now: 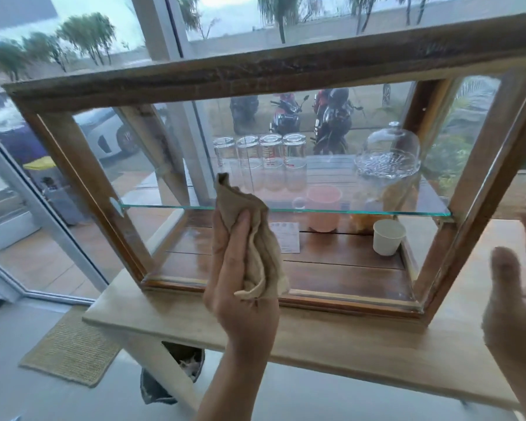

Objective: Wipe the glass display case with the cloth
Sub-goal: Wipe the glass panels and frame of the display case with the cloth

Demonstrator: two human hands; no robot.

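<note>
A wood-framed glass display case [73,165] stands on a pale wooden counter [331,344]. My left hand [240,287] is raised in front of the case's front pane, left of centre, and grips a crumpled beige cloth [255,235] that lies against the glass. My right hand [516,302] hovers at the right edge of the view, blurred, fingers spread, holding nothing, beside the case's right frame post. Inside, a glass shelf [170,206] carries several upturned glasses [269,159] and a glass cake dome [387,153].
On the case floor sit a pink mug [324,208], a white paper cup [388,237] and a small card [286,238]. Behind the case are big windows with parked motorbikes outside. A woven mat [70,350] lies on the floor at the left.
</note>
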